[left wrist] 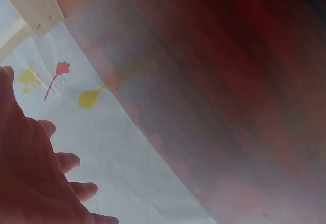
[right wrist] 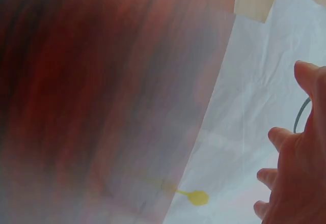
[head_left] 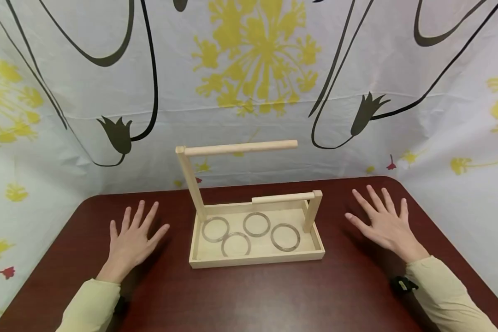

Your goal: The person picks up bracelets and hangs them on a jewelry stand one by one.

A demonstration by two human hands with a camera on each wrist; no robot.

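Note:
My left hand (head_left: 132, 242) is spread palm down over the left part of the table, its fingers straight and holding nothing. On the other side my right hand (head_left: 386, 226) is spread likewise, fingers apart. Between them stands a shallow wooden tray (head_left: 257, 261). A tall post (head_left: 192, 184) at its left end carries a long dowel (head_left: 240, 148) pointing right. From a shorter post (head_left: 312, 212) at the right end, a shorter dowel (head_left: 282, 198) points left. Several clear rings lie in the tray, among them a right one (head_left: 297, 237) and a left one (head_left: 204, 230); both dowels are bare.
The dark red-brown table (head_left: 269, 299) has rounded far corners. Close behind it and along both sides hangs a white curtain (head_left: 240, 124) with yellow, grey and red flower prints. The tray's posts and dowels rise above the table between the hands.

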